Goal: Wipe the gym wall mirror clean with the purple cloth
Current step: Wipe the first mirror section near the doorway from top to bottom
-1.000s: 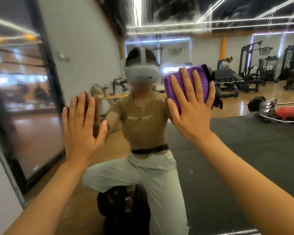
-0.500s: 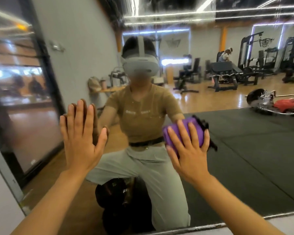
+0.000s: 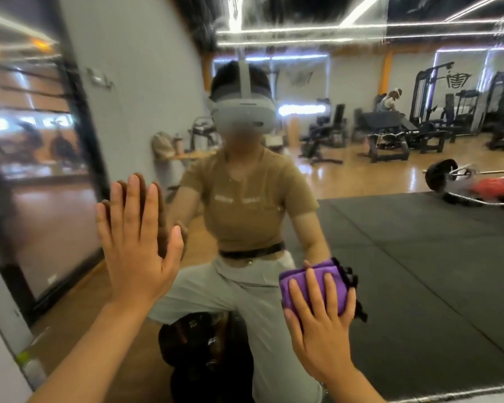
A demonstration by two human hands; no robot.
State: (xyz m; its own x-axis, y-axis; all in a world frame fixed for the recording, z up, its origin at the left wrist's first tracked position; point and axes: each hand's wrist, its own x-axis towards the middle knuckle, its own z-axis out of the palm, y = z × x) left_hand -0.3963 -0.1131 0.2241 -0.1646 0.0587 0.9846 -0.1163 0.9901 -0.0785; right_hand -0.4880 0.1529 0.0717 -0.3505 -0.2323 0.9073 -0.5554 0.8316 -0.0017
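Left hand: our left hand (image 3: 137, 245) lies flat on the mirror (image 3: 419, 257), fingers straight and together, holding nothing; we judge it is there to steady us while the other arm works.
Right hand: our right hand (image 3: 322, 324) presses the purple cloth (image 3: 314, 286) against the glass with straight, spread fingers, so the whole pad bears on the surface.
Cloth: folded into a thick pad, low on the mirror, near its bottom edge (image 3: 419, 391).
Why folded: we think a folded pad gives an even wiping face and fits under one palm.
Glass: streaks show along the top, so we judge the wiping unfinished.
Containers: a bottle (image 3: 31, 367) stands on the floor at lower left beside the mirror frame; we cannot tell what it holds.
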